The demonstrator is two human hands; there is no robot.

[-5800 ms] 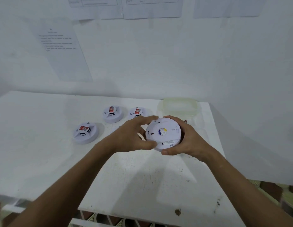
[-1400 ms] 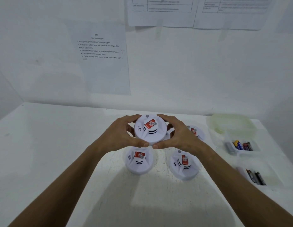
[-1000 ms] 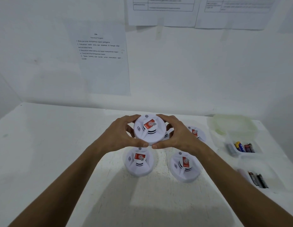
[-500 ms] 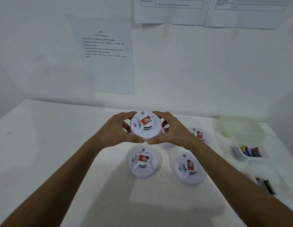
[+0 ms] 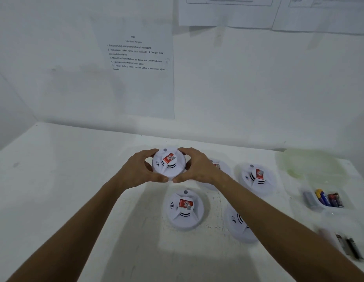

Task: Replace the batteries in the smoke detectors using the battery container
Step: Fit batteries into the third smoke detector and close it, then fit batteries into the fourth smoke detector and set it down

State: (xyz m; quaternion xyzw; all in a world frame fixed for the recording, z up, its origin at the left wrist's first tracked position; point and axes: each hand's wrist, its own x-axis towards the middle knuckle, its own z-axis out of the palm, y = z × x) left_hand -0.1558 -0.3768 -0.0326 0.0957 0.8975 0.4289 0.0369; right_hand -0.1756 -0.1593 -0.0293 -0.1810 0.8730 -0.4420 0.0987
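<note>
Head view: curled fingers (image 5: 150, 152) of left hand (image 5: 136, 173) and right hand (image 5: 197, 167) grip one smoke detector (image 5: 169, 162), face up, mid-frame, likely closed; four others lie below and right; progress unclear; open trays (image 5: 311, 206) at right hold loose batteries (image 5: 329, 199).

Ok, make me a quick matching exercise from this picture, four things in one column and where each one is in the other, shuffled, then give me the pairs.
Things:
1. held smoke detector
2. printed instruction sheet
3. colourful batteries
4. smoke detector nearest the left forearm

Places:
A. lying in a clear tray at the table's right side
B. stuck on the wall
C. flat on the table, untouched
D. gripped between the left hand and right hand

Pairs: 1-D, 2-B, 3-A, 4-C
</note>
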